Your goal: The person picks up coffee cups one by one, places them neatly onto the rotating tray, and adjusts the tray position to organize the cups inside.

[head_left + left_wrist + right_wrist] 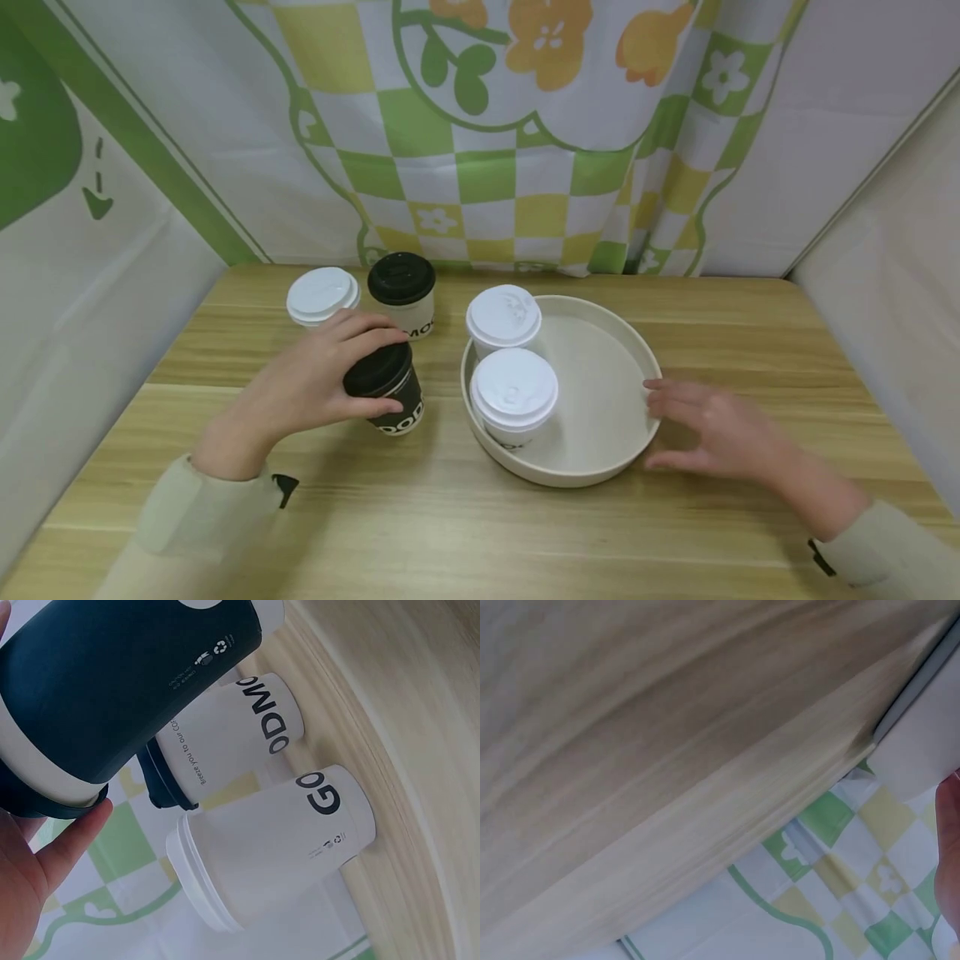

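glossy plastic lid (401, 278), matt tray (600, 392), smooth wood-grain table (465, 533), cloth curtain (487, 179)

The white paper cup with the black lid (229, 731) showed bold "ODMO" and a smaller line, "Breeze you to our CO", its remainder hidden. The white-lidded cup beside it (276, 844) bore "GO", a recycling symbol and a small pictogram. The dark cup (131, 682) carried a similar symbol pair, tiny blurred print and, from the head view, white letters "OOD".
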The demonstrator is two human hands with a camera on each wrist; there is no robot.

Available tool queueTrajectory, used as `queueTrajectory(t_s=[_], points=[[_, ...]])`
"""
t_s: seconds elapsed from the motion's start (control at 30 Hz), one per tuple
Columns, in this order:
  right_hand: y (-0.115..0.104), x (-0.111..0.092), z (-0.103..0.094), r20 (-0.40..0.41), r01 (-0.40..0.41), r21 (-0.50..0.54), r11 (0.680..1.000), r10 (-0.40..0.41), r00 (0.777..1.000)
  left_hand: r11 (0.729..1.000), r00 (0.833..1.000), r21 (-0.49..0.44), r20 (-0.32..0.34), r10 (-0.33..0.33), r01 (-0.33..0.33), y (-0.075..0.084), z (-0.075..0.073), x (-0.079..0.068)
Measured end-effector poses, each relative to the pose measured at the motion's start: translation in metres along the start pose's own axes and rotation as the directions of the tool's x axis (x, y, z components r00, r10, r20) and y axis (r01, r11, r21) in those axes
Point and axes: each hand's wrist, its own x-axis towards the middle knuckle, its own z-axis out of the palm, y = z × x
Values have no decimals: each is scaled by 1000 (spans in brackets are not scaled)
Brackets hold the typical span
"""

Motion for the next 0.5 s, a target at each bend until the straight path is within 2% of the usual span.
queueTrajectory(t_s=[0.4, 0.5], points=[[-9, 1, 4, -63, 69, 35, 997, -67, 996, 1000, 1000, -5, 12, -13, 13, -1, 3, 0], [-4, 1, 3, -36, 63, 72, 995, -60, 998, 1000, 1000, -8, 19, -19, 19, -1, 3, 0]])
